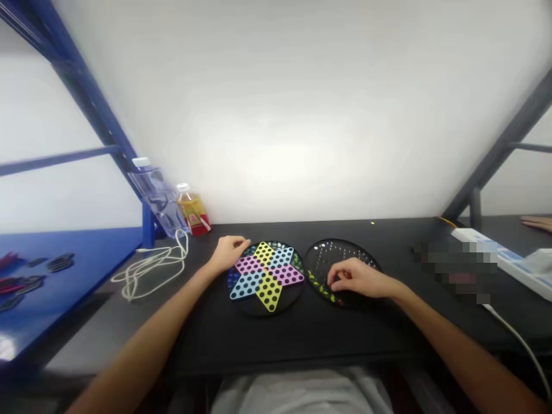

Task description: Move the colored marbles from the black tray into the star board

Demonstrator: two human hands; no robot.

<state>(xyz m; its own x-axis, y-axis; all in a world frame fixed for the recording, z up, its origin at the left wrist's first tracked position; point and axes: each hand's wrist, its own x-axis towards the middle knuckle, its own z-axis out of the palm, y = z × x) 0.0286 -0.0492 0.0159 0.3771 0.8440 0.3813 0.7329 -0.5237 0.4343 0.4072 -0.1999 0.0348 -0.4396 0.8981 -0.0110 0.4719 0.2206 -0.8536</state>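
Note:
My left hand (230, 255) rests at the upper left rim of a round black Chinese checkers board with a coloured star (265, 277), its fingers curled and nothing visible in them. The star has pink, yellow, blue and green points with black holes. My right hand (353, 277) lies over a second round black board (340, 251), fingertips down near its lower left edge. Small yellow-green marbles (319, 286) line that edge beside my fingers, and a few red ones show near them. My palm hides whatever lies under the fingers.
A large plastic water bottle (157, 196) and a smaller juice bottle (192, 210) stand at the back left, with a white cable (149, 273) coiled before them. A power strip (491, 248) lies at right. A co-worker's hand (537, 223) shows at the far right edge.

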